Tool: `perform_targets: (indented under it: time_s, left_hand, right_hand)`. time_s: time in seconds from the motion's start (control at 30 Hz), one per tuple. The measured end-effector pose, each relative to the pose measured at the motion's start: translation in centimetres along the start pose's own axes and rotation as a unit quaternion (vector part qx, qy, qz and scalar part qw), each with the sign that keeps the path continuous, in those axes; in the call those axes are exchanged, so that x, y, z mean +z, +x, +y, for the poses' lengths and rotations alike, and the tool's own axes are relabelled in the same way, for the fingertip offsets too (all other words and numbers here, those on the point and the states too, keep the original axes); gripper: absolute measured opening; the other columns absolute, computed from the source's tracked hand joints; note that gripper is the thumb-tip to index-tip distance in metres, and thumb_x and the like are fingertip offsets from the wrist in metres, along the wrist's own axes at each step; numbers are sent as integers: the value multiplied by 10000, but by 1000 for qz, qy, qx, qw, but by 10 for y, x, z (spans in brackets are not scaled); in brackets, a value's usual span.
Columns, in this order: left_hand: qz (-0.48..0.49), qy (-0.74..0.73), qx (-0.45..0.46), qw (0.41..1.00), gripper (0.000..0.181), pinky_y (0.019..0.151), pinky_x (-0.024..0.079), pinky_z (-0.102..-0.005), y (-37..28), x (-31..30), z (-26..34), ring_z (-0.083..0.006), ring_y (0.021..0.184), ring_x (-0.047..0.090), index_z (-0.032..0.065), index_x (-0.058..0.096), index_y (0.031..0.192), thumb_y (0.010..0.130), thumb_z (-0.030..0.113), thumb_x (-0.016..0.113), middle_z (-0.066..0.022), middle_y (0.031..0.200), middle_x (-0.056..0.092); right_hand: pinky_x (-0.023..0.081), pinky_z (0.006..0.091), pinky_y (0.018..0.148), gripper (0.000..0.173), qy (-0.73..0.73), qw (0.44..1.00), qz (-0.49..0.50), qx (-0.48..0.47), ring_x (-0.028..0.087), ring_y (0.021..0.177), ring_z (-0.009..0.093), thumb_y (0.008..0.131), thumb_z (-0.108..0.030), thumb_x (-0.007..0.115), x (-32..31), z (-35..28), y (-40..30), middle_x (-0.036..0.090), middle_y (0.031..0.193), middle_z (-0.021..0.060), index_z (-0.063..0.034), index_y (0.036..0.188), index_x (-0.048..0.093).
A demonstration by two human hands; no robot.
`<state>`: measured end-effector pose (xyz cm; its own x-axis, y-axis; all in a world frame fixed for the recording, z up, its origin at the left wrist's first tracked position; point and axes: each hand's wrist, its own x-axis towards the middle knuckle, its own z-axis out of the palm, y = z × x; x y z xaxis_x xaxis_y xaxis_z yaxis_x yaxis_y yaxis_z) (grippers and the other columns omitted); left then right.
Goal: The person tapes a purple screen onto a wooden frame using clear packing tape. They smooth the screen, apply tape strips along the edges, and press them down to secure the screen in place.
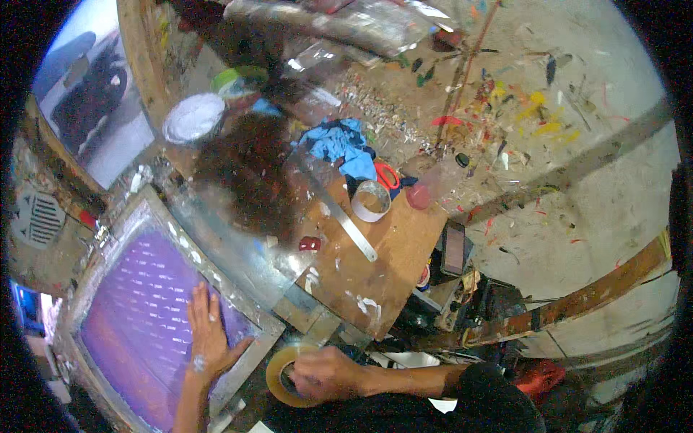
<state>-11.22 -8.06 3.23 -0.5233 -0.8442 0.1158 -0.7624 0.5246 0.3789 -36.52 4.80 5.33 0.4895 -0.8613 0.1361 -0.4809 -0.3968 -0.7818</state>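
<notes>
My left hand [208, 335] lies with its fingers spread on the purple mesh of a framed printing screen [135, 292], near the frame's right side. Rows of small pale marks run across the mesh. My right hand [327, 373] grips a roll of yellowish clear tape [276, 373] just right of the frame's lower corner. Beyond the hands, a steel ruler [352, 235] and a wide white tape roll [371, 201] rest on a brown board [357, 292].
Red-handled scissors [387, 176] and a blue cloth [338, 143] lie behind the tape roll. A phone [453, 249] is right of the board. A white round lid or tub [194, 118] stands at upper left. Long wooden beams [574, 314] cross the right side.
</notes>
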Motion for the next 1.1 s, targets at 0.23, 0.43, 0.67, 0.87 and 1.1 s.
perform_targets:
  time_s: [0.23, 0.43, 0.67, 0.87, 1.1]
  left_hand:
    - [79, -453, -304, 834, 483, 1010, 461, -488, -144, 29, 103, -349, 1187, 580, -16, 536, 1346, 932, 204, 650, -222, 1261, 610]
    - [121, -368, -230, 893, 429, 950, 513, -402, -182, 48, 141, -295, 1109, 640, -27, 527, 1362, 956, 81, 617, -194, 1240, 635]
    - [129, -357, -322, 867, 604, 860, 539, -347, -181, 50, 136, -240, 1005, 657, 2, 479, 1431, 885, 101, 718, -150, 1119, 653]
    - [78, -271, -183, 942, 829, 931, 501, -414, -153, 35, 118, -317, 1154, 593, 9, 382, 1502, 832, 271, 794, -188, 1262, 604]
    - [-12, -182, -157, 970, 808, 1097, 351, -517, -161, 26, 111, -442, 1335, 418, 25, 402, 1488, 820, 259, 793, -240, 1451, 463]
  right_hand:
    - [404, 459, 988, 327, -134, 970, -18, -204, 558, 902, 250, 897, -384, 663, 6, -2, -19, 524, 866, 65, -68, 900, 577]
    - [365, 523, 1019, 368, -205, 957, -78, -192, 576, 998, 258, 865, -379, 685, 37, 18, -37, 579, 941, 84, -61, 1043, 635]
    - [314, 562, 1011, 464, -339, 823, 340, 304, 498, 1190, 397, 871, -304, 656, -134, 80, -56, 589, 1270, 190, -43, 1247, 577]
    - [274, 603, 1041, 543, -565, 658, 305, 393, 521, 1184, 387, 1010, -456, 492, -162, 146, -167, 602, 1192, 221, 3, 1299, 518]
    - [431, 466, 767, 256, -340, 909, 238, 37, 538, 839, 366, 845, -224, 732, -90, 20, -73, 582, 865, 137, -16, 970, 651]
